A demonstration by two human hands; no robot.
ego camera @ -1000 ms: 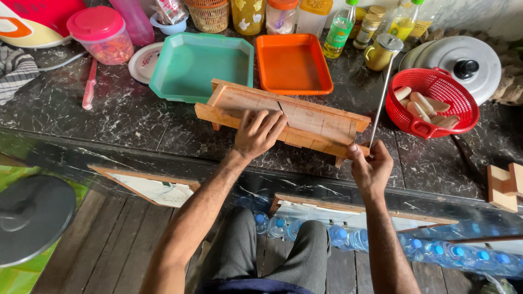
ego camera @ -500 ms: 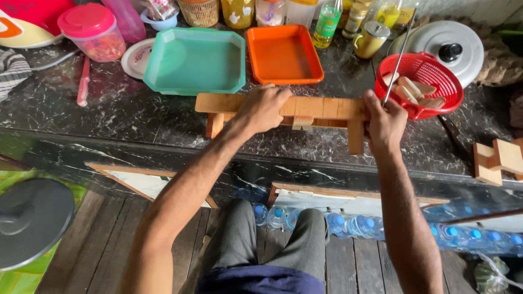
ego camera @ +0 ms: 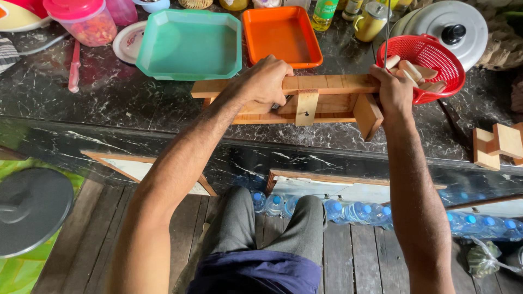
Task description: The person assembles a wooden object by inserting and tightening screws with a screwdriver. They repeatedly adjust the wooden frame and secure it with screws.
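A long wooden slicer board (ego camera: 327,84) is tipped up on its far edge over the dark marble counter (ego camera: 125,109), so its underside and legs face me. My left hand (ego camera: 264,81) grips the board's upper edge near the middle. My right hand (ego camera: 393,90) clasps the board's right end and also pinches a thin metal rod (ego camera: 387,27) that stands up past the red basket (ego camera: 436,68). The basket holds several pale peeled pieces.
Behind the board lie a teal tray (ego camera: 188,46) and an orange tray (ego camera: 280,35). A pot lid (ego camera: 452,27), bottles and jars line the back. A small wooden piece (ego camera: 498,147) sits at right. Water bottles (ego camera: 359,212) lie on the plank floor below.
The board has gone from lying flat, to on edge, to tipped further with its underside toward me. Both hands shifted up to its top edge and the rod swung upright.
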